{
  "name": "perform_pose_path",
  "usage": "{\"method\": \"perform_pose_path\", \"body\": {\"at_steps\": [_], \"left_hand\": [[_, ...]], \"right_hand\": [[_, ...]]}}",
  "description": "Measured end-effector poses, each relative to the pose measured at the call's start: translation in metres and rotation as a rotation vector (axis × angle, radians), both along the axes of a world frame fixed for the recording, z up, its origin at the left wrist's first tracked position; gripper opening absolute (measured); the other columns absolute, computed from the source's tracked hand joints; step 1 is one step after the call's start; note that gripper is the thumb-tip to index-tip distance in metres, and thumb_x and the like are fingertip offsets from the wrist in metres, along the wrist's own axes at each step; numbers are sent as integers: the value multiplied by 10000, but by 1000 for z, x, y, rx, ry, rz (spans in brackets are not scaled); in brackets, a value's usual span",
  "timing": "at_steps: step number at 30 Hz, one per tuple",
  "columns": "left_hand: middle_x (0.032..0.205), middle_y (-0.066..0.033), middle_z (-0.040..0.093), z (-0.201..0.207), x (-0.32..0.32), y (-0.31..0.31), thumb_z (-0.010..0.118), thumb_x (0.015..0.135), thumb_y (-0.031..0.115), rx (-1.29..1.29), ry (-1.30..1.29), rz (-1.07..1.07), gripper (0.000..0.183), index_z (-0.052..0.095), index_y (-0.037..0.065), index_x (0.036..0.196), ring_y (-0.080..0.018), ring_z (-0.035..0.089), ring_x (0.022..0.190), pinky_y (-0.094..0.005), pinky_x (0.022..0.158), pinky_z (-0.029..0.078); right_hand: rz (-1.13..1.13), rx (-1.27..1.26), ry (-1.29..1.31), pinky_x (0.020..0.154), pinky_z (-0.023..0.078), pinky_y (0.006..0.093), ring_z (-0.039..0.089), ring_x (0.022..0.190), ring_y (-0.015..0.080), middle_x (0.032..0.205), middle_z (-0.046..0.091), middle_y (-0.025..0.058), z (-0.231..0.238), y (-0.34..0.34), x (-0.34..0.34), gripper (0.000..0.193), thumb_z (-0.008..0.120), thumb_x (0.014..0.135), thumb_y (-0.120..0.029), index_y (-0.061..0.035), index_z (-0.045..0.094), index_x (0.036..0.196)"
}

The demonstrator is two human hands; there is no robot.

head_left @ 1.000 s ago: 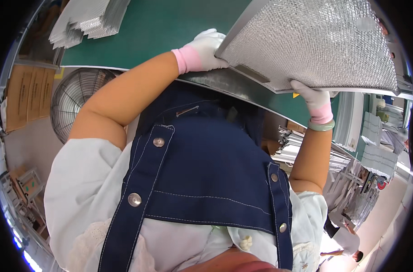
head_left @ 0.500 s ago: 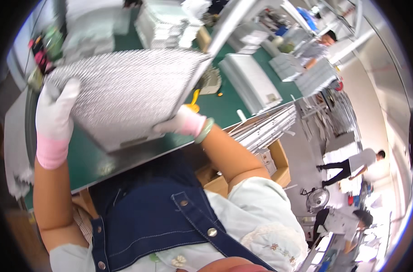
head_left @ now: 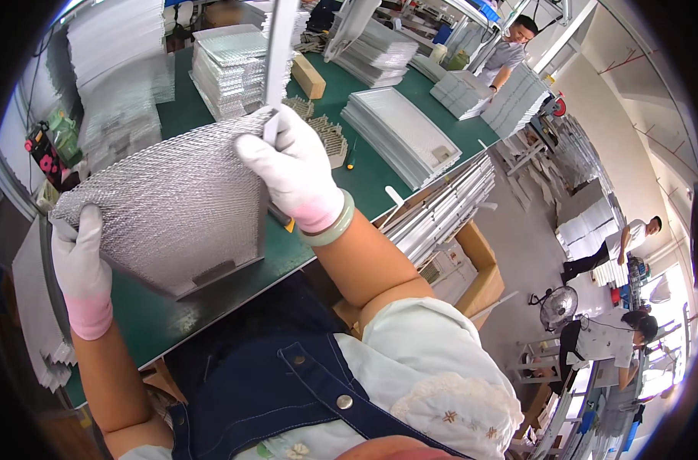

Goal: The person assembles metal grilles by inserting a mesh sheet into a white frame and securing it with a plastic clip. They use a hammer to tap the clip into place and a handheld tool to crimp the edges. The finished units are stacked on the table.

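A silver mesh panel (head_left: 180, 199) stands tilted over the green table (head_left: 165, 318), with a dark tab at its lower edge. My left hand (head_left: 81, 268), in a white glove with a pink cuff, is closed on the panel's left edge. My right hand (head_left: 295, 169), gloved alike, pinches the panel's upper right corner, where a long silver metal strip (head_left: 280, 54) meets it and rises beyond the hand. How the strip joins the panel is hidden by the fingers. Beside my right wrist, a yellow and black tool (head_left: 288, 224) is partly covered.
Stacked mesh panels (head_left: 230, 73) and a wooden block (head_left: 309, 75) stand at the back. Framed panels (head_left: 403, 130) lie to the right. Metal strips (head_left: 448, 199) fill a cardboard box (head_left: 479, 264) beside the table. A co-worker (head_left: 506, 57) is at the far end; a floor fan (head_left: 557, 307) stands right.
My right hand has moved from the panel's lower right side up to its upper corner. My left hand has dropped slightly. The metal strip now stands more upright.
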State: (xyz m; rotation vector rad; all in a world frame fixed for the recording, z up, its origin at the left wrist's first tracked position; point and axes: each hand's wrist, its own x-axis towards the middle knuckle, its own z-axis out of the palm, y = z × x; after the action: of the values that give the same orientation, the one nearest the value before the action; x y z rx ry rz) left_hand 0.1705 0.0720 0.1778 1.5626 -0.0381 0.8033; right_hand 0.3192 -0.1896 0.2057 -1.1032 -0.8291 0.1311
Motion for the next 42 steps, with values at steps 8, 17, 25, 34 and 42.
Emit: {"method": "perform_pose_path", "body": {"at_steps": [8,17,25,34,42], "left_hand": [[1205,-50,612,2,5,-2,537,1016,111,30,-40,35,293,551,-33,1271,-116,555,1085,-293,980,415],[1122,-32,639,7,10,-3,557,996,97,-7,-47,15,270,574,-26,1236,-106,581,1015,-279,924,449],[1106,-35,653,30,8,-28,624,946,88,65,-20,56,296,581,-24,1217,-102,573,998,-275,917,450],[1013,-7,653,31,7,-25,647,937,92,-59,-10,-32,225,599,-20,1127,-55,555,892,-238,818,473],[785,63,491,23,13,-18,685,925,146,-6,29,44,181,553,34,872,-34,414,734,-220,654,407]], "right_hand": [[-153,125,-76,636,362,212,357,701,43,785,407,-46,-21,24,7,304,657,912,-111,12,505,1145],[-114,290,-315,791,391,246,415,917,91,1063,383,13,-4,34,12,982,668,860,-26,-47,-12,1569],[-89,38,-399,762,465,231,508,884,76,1557,316,94,-1,3,25,941,606,857,99,-127,59,1588],[-39,-6,-364,745,461,209,509,823,43,1303,564,44,7,7,40,853,694,804,109,-56,282,1532],[139,-160,-533,931,499,288,637,1000,154,1070,664,69,47,-1,42,499,781,781,45,2,597,1243]]}}
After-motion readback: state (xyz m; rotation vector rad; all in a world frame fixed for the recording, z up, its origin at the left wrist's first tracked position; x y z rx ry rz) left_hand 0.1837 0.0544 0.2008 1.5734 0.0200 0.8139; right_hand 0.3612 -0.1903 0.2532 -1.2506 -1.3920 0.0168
